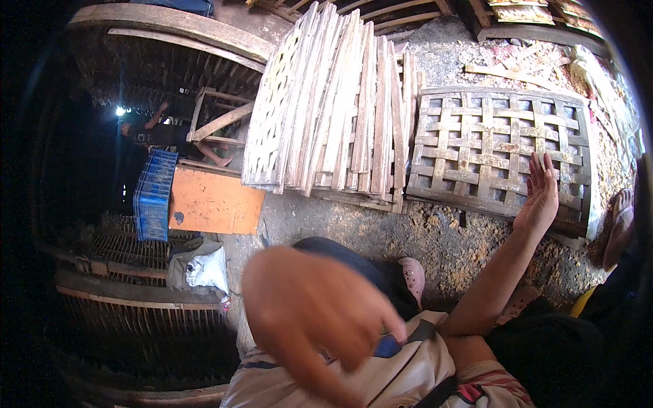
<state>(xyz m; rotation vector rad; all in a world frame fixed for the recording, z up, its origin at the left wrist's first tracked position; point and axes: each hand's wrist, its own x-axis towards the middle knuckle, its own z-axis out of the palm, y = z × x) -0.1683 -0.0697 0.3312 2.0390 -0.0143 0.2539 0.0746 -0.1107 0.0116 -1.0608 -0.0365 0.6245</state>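
Observation:
My right hand [541, 194] is open, its fingers stretched out over the right part of a woven bamboo lattice panel [500, 146] in a wooden frame. The panel lies low on the ground. Whether the hand touches it I cannot tell. My left hand [309, 302] is close in front of my torso and smeared by motion. Its thumb shows at the right, but the other fingers are too blurred to make out. Just left of the lattice panel leans a thick stack of similar wooden-framed lattice panels [333, 102], tilted against one another.
An orange board [214, 200] and a blue plastic crate [155, 197] are at the left, near a pale sack [206, 270]. Another person [153, 129] is in the dark background. Someone's foot [620, 221] stands at the right edge. Wood scraps [524, 68] litter the far ground.

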